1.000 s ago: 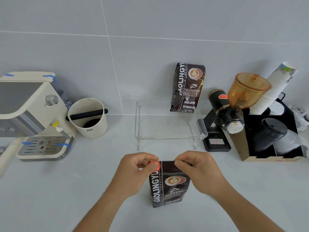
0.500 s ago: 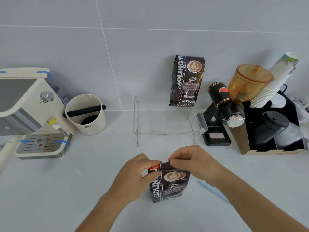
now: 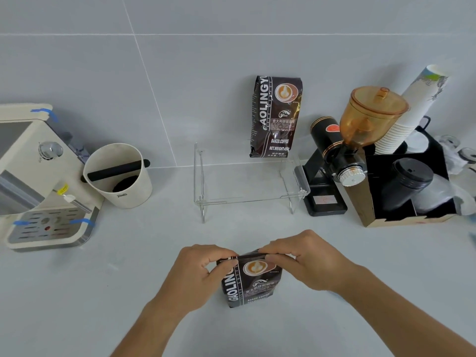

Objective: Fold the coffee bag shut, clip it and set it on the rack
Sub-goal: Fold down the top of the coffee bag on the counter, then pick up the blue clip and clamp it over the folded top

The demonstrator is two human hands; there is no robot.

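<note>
a pale counter [image 3: 90,292] runs along a grey tiled wall. near the front a dark coffee bag [image 3: 251,279] stands upright, its folded top pinched by the left hand [image 3: 199,273] and the right hand [image 3: 306,264]. the clear rack [image 3: 247,199] sits farther back, with a second bag [image 3: 275,117] behind it.

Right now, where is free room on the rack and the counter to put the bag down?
The rack shelf is bare left of the second bag standing at its back right. Counter between knock box and hands is free too. Crowded: right side, around the grinder and cup box.
</note>
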